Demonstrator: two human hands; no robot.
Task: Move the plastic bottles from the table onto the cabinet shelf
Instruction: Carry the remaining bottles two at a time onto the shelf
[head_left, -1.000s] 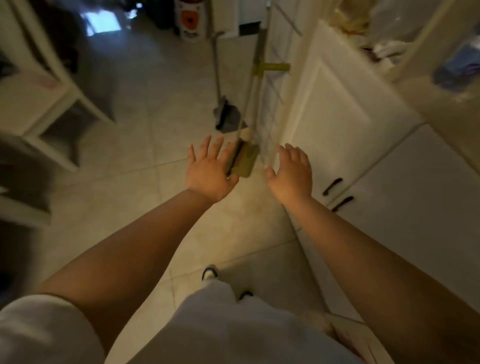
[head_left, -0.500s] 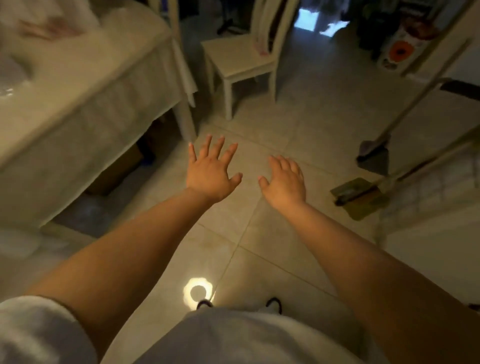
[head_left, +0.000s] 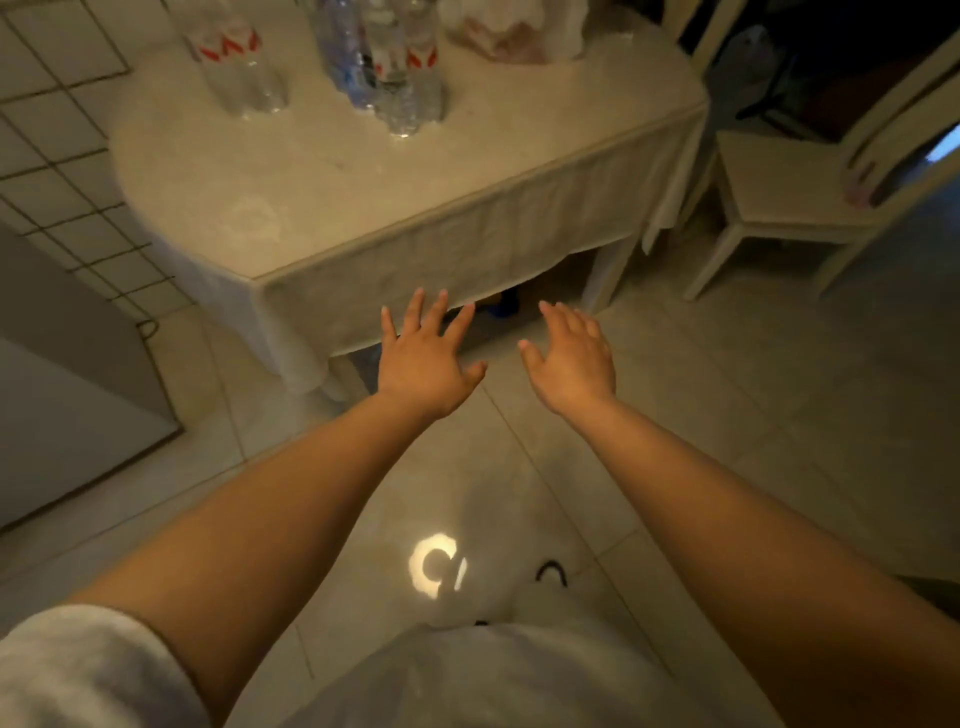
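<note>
Clear plastic bottles stand on the table (head_left: 363, 187), which wears a pale cloth. One bottle with a red-and-white label (head_left: 236, 62) is at the far left. A cluster of bottles (head_left: 395, 62) stands at the far middle. My left hand (head_left: 423, 358) is stretched out in front of the table's near edge, fingers spread, holding nothing. My right hand (head_left: 571, 356) hovers beside it over the floor, fingers straight, also holding nothing. Both hands are well short of the bottles. The cabinet shelf is out of view.
A plastic bag (head_left: 514, 31) lies on the table's far right. A white chair (head_left: 795, 192) stands to the right of the table. A tiled wall (head_left: 57, 135) and a white panel (head_left: 67, 405) are on the left. Tiled floor lies below me.
My view has swung left from the cabinet doors and brooms, past the chair, round to the table with the bottles. Both hands stay open and outstretched.
</note>
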